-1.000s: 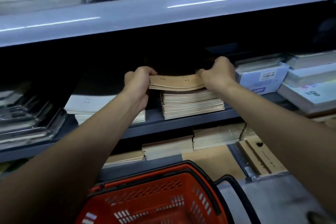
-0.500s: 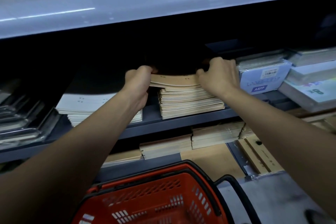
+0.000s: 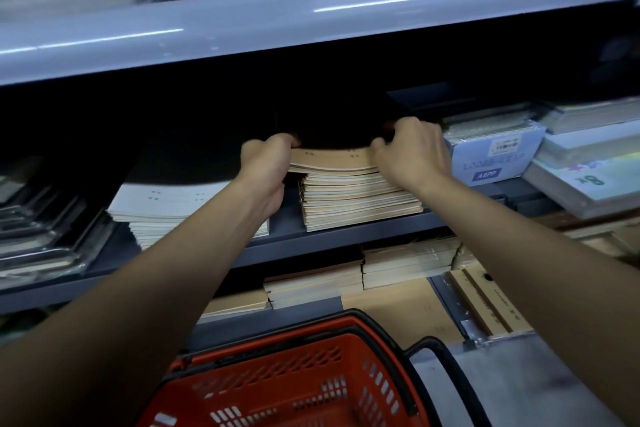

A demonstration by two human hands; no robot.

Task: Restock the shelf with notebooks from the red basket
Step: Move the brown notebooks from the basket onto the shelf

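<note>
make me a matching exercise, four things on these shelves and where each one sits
Things:
1. brown notebooks
2. white notebook stack
3. A6PP pack
4. red basket

Places:
a. left of the brown stack, same shelf
b. bottom of view, below the shelves
c. gripped at both ends by the hands, atop the brown stack
d. right of the right hand

Pairs: 1-c, 2-a, 3-d, 4-b

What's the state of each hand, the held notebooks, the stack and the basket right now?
left hand: grips left end of the brown notebooks
right hand: grips their right end
brown notebooks: held flat, resting on the stack
stack: on the middle shelf, slightly fanned
red basket: below the shelf, contents not visible
</note>
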